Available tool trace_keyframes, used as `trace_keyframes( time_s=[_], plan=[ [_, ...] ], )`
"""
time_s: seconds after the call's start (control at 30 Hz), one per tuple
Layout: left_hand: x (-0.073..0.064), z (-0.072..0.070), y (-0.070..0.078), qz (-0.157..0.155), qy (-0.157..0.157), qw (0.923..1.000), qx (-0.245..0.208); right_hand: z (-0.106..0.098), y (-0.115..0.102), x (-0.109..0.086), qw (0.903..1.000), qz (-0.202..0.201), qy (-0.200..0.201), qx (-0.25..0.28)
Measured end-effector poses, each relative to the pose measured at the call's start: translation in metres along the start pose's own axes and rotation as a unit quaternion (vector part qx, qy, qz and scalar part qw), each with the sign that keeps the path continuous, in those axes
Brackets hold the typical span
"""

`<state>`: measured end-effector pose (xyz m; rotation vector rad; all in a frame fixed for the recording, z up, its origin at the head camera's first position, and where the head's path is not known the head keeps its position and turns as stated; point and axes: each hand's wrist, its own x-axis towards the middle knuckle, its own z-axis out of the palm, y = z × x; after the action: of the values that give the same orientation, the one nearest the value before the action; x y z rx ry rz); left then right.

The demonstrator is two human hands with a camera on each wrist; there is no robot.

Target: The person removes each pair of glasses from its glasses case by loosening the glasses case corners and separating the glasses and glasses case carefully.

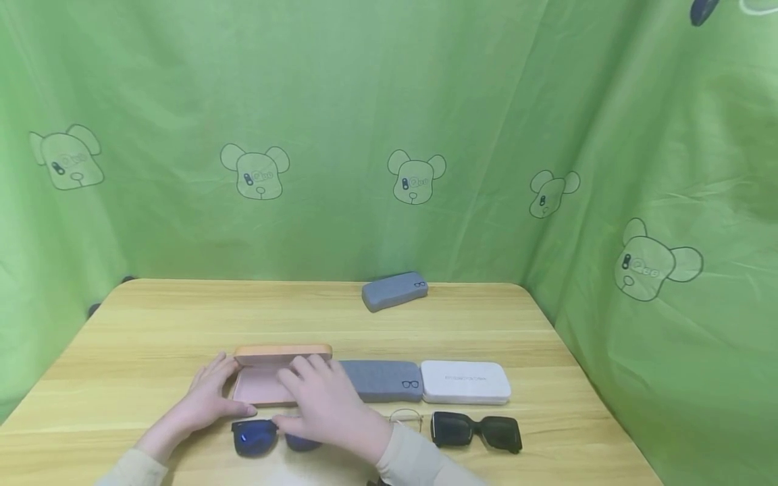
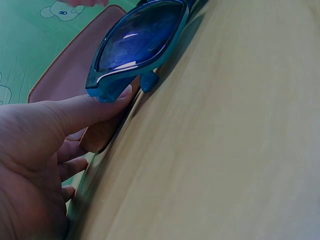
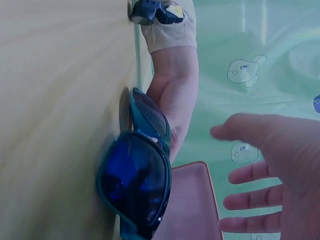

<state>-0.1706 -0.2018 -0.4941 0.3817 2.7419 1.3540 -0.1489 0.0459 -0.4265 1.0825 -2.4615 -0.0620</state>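
An orange-brown glasses case with pink lining lies with its lid raised, and its inside holds nothing in view. My left hand grips the left end, with the thumb along the front edge and the other fingers round the side. Over the right part of the case is my right hand; its fingers are spread and hold nothing. Blue-lensed sunglasses rest on the table just in front of the case, partly covered by the right hand. The left wrist view shows one blue lens close above the left thumb.
A grey glasses case and a white glasses case stand in line to the right. Before them lie wire-rimmed glasses, partly hidden by the right arm, and black sunglasses. Another grey case lies at the table's back edge.
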Motion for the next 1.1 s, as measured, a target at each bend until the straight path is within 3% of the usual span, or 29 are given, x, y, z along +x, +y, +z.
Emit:
trace_keyframes(
  time_s=[0.17,0.3,0.7,1.1],
  plan=[
    [0.001,0.001,-0.001,0.007,0.005,1.0000,0.005,0.001,0.006,0.006,0.9993,0.008,0.032,0.015],
    [0.000,0.002,0.001,0.012,0.008,0.9999,0.009,0.004,0.011,0.014,0.9985,0.033,0.034,0.027],
    [0.000,0.001,0.000,0.013,0.008,0.9998,0.009,0.009,0.024,0.038,0.9907,0.116,-0.012,0.071],
    [0.000,0.000,0.000,0.006,0.005,1.0000,0.005,0.025,0.032,0.052,0.9699,0.189,-0.075,0.134]
  ],
)
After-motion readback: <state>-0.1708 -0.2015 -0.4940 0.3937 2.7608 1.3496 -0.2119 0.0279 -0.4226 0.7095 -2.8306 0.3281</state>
